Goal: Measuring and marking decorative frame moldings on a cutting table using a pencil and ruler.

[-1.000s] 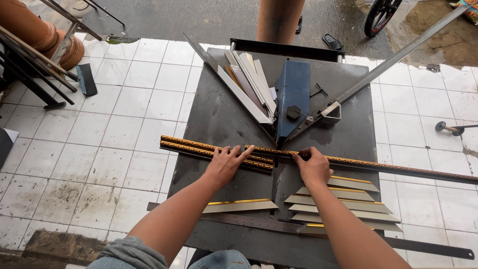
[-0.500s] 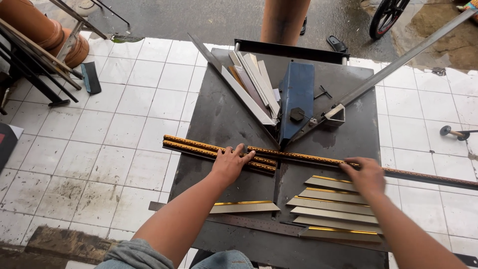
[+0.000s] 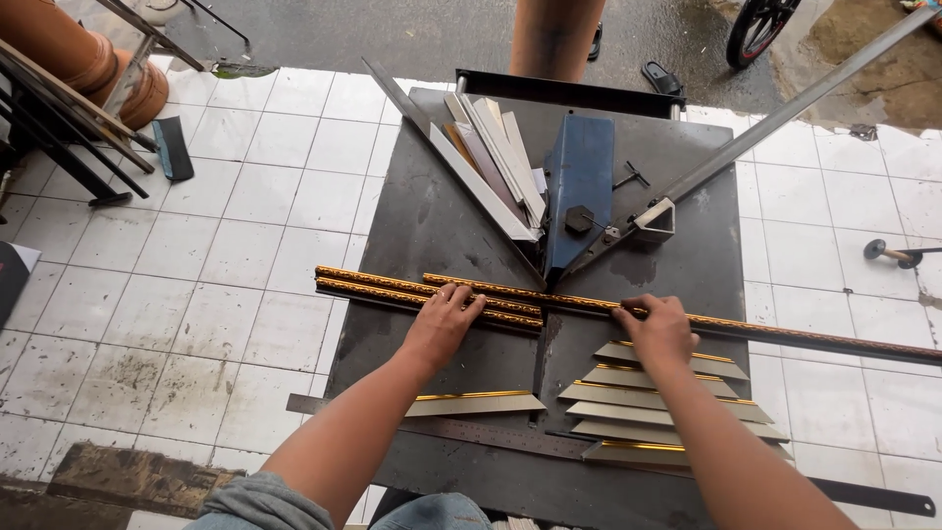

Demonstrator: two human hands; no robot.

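Long gold-patterned moulding strips [image 3: 392, 287] lie across a dark metal saw table [image 3: 451, 216]. My left hand [image 3: 446, 314] presses down on the strips near their middle. My right hand [image 3: 659, 326] rests on the longest strip [image 3: 805, 334], which runs off the table to the right. Just beyond the hands sits a blue blade guard [image 3: 579, 191] at the point of a V-shaped fence. Several cut, mitred pieces [image 3: 677, 402] with gold edges are stacked under my right forearm. One more cut piece [image 3: 476, 402] lies below my left hand.
Pale offcuts [image 3: 496, 157] lean along the left fence arm. A long metal bar [image 3: 785, 113] forms the right arm. A steel ruler [image 3: 471, 432] lies on the front edge. A person's leg [image 3: 554, 39] stands behind the table. White floor tiles surround it; clay pots [image 3: 78, 54] at the far left.
My right hand moved out to the right along the long strip, then came back left to rest on it near the blade. My left hand stayed on the strips.
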